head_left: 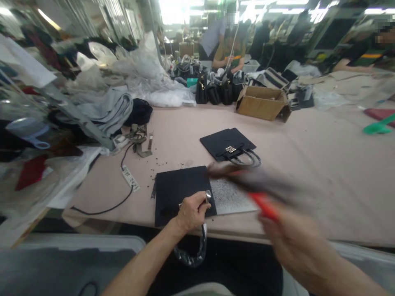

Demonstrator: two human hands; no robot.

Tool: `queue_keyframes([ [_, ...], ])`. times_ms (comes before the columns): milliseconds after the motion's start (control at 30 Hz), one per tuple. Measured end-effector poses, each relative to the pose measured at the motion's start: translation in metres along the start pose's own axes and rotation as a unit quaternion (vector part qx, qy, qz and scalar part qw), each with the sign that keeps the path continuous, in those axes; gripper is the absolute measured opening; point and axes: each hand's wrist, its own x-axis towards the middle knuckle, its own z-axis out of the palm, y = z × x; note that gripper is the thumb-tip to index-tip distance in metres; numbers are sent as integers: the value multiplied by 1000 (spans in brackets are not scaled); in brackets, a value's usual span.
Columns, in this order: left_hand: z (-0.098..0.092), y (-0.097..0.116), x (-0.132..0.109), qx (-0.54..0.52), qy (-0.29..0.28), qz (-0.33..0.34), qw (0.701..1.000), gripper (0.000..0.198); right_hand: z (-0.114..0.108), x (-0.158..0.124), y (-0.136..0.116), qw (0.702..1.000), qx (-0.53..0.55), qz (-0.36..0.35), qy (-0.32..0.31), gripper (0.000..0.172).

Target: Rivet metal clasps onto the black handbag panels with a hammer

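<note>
Near the table's front edge lies a black bag panel, its plastic-wrapped handle hanging over the edge. My left hand is closed around a short metal punch, held on the panel's right part; its lower end is hidden by my fingers. My right hand grips the red handle of a hammer, raised to the right of the panel and smeared by motion. Under the panel's right side a speckled pale board shows. Farther back lies a second black panel with a metal clasp and wrapped handles.
A cable with a white tag runs along the left, beside scraps. Small black bits dot the cloth. Black bags and a cardboard box stand at the back. Plastic-wrapped bundles fill the rear left. People work beyond.
</note>
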Motion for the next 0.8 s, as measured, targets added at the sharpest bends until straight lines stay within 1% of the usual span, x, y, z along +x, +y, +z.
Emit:
queue_keyframes([
  [67,0,0,-1,2,-2,-2,1000,19,14,1,7,1000,-9,16,-19,37],
  [100,1,-1,-1,1,-4,-4,1000,19,16,2,13,999,-11,34,-24,37],
  [167,2,-2,-2,-5,-3,-8,1000,19,17,3,30,995,-1,93,-24,38],
  [233,3,-3,-3,-12,-3,-11,1000,18,16,2,49,984,44,170,-25,41],
  [300,3,-3,-3,-16,-7,-14,1000,19,23,-1,71,956,123,264,-40,43],
  [367,3,-2,-2,-19,-10,-18,1000,19,37,-5,96,911,201,356,-50,44],
  [400,2,-1,-2,-20,-12,-21,1000,18,46,-6,109,896,209,388,-52,43],
  [433,1,0,-1,-20,-13,-23,999,18,54,-7,122,892,186,408,-52,42],
  [467,0,1,0,-20,-13,-25,999,17,61,-7,134,895,144,419,-51,40],
  [533,-1,3,2,-20,-13,-25,999,17,72,-5,152,907,37,418,-37,33],
  [567,-2,4,2,-21,-13,-26,999,17,76,-3,155,912,-5,410,-23,29],
  [633,-3,3,2,-21,-16,-32,999,16,84,3,148,930,-45,363,28,25],
  [667,-3,3,2,-21,-17,-36,999,16,90,6,138,946,-48,316,60,27],
  [733,-2,2,0,-19,-18,-44,999,16,106,12,105,974,-18,187,124,34],
  [800,0,2,-2,-27,-21,-56,998,17,128,18,65,988,53,72,123,34],
])
